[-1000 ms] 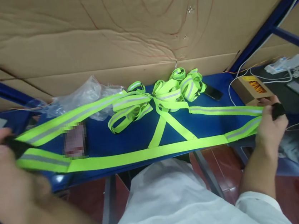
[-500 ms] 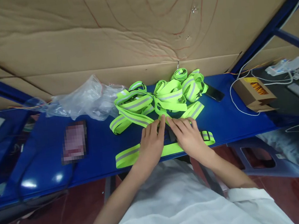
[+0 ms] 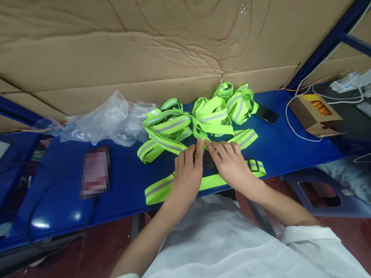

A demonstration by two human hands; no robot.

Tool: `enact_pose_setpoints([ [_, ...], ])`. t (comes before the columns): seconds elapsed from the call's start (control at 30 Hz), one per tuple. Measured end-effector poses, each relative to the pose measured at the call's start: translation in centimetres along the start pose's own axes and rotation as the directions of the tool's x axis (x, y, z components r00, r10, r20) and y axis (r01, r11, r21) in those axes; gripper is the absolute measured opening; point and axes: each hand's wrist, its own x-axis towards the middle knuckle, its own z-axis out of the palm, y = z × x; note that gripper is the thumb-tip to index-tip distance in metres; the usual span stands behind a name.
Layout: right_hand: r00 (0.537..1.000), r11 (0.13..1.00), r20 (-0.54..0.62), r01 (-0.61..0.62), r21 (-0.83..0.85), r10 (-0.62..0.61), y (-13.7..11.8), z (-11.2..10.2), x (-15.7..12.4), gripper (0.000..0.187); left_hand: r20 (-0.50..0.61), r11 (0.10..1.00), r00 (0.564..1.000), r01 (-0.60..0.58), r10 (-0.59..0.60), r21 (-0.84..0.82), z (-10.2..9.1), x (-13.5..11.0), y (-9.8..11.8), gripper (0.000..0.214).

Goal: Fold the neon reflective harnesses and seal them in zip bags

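Note:
A neon-green reflective strap harness (image 3: pixel 164 188) lies folded along the front edge of the blue table (image 3: pixel 55 203). My left hand (image 3: pixel 187 174) and my right hand (image 3: pixel 231 163) rest flat on its middle, fingers stretched out, fingertips nearly touching. A black buckle (image 3: pixel 253 165) shows on the strap to the right of my right hand. Just beyond the fingers sits a pile of more green reflective straps (image 3: pixel 199 117).
A phone (image 3: pixel 95 172) lies to the left. Crumpled clear plastic bags (image 3: pixel 106 121) sit at the back left, a second dark phone (image 3: pixel 266 113) at the back right. A small cardboard box (image 3: pixel 315 114) and white cables (image 3: pixel 293 126) are at the right. Cardboard (image 3: pixel 160 39) backs the table.
A second ago my hands held the harness stretched wide at both ends. They came together at the middle, folding it, and now press it flat; little moved in the last half second.

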Motion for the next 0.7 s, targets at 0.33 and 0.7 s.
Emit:
enact_pose_setpoints([
  [0.33,0.998,0.991,0.018,0.051,0.125,-0.054,0.5,-0.1,1.3,0.046,0.05,0.934,0.998,-0.004,0.024,-0.358,-0.1,0.7,-0.9,0.077],
  [0.7,0.991,0.975,-0.134,0.043,0.218,-0.014,6.6,-5.3,12.5,0.063,-0.244,0.556,0.968,-0.238,0.064,-0.796,-4.7,12.9,-7.4,0.09],
])
